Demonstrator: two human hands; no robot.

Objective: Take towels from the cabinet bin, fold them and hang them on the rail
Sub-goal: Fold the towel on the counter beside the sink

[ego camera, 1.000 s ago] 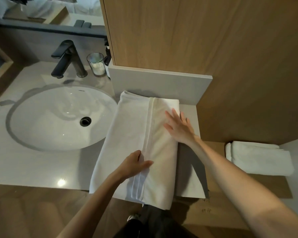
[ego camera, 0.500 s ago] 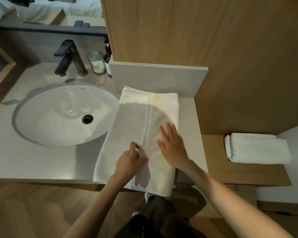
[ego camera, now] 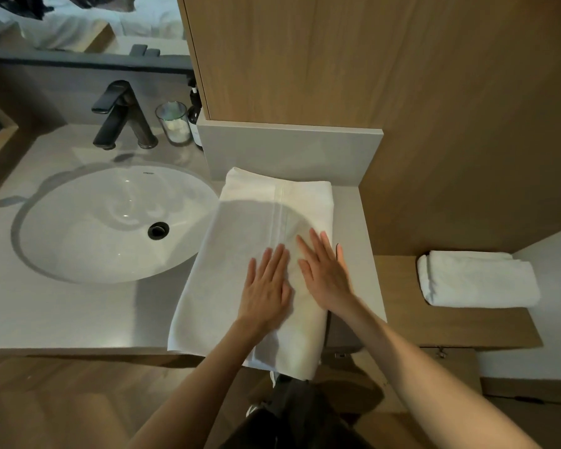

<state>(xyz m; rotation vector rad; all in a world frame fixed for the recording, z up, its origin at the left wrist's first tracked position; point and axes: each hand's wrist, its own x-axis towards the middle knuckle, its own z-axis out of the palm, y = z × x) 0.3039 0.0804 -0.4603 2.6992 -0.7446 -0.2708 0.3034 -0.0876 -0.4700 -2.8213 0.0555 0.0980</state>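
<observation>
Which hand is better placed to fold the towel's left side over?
Probably the left hand: it lies flat nearer that side of the towel; the right hand rests beyond the seam.

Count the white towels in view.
2. One white cloth towel on the grey counter under left hand and right hand; one folded white towel on the wooden ledge.

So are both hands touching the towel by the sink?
Touching. The head view shows the left hand and the right hand lying flat, fingers straight, on the towel, with no gap visible.
</observation>
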